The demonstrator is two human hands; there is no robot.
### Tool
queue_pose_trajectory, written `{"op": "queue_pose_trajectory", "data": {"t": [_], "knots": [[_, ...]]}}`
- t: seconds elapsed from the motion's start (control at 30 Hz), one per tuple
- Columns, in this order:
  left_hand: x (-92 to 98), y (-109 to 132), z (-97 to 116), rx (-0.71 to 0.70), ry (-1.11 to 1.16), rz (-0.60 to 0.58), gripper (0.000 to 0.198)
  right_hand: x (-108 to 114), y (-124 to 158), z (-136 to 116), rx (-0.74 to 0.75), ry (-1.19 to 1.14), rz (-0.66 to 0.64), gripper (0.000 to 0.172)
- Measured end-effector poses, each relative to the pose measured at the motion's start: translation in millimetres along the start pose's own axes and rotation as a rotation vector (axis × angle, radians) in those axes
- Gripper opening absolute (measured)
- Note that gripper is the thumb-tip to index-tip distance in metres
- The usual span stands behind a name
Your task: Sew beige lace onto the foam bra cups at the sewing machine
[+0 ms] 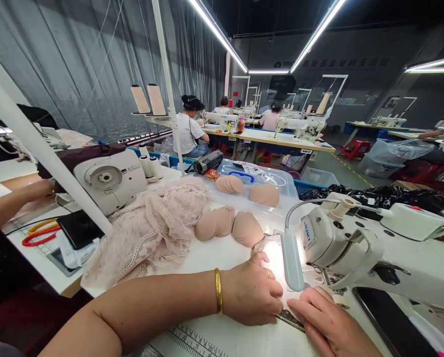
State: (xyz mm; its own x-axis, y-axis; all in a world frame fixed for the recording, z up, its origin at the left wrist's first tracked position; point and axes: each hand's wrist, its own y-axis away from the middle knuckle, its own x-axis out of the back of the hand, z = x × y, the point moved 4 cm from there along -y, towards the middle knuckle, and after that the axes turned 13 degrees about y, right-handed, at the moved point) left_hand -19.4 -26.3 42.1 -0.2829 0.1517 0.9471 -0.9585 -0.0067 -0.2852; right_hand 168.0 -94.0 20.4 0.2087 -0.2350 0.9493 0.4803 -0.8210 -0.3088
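Note:
My left hand point(253, 292), with a gold bangle on the wrist and a ring, lies curled on the white table, pressing a piece under the sewing machine's lamp point(291, 263). The glare hides what the fingers hold. My right hand point(328, 325) rests beside it at the front, fingers bent down on the same piece at the dark edge of the needle plate. The white sewing machine point(374, 248) stands just right of both hands. Beige bra cups point(229, 225) lie behind my left hand, next to a heap of pink lace fabric point(151, 233).
A clear plastic bin point(281, 186) with more cups stands behind. A second sewing machine point(108, 178), scissors point(39, 233) and a phone point(78, 228) sit at left, by a co-worker's arm point(17, 198). Other people sew at tables farther back.

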Motion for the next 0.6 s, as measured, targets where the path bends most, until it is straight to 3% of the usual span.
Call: {"op": "queue_pose_trajectory", "data": {"t": [0.27,0.43,0.6], "knots": [[-9.2,-9,-15,0.046,-0.037,0.023,0.023,-22,8,18,-0.108,0.096,0.066,0.032],[-13.5,-16,-32,0.097,-0.024,0.027,0.022,-42,19,26,-0.278,0.234,0.098,0.033],[-15.9,-19,-39,0.141,-0.031,0.028,0.022,-43,18,24,-0.307,0.347,0.09,0.038]]}}
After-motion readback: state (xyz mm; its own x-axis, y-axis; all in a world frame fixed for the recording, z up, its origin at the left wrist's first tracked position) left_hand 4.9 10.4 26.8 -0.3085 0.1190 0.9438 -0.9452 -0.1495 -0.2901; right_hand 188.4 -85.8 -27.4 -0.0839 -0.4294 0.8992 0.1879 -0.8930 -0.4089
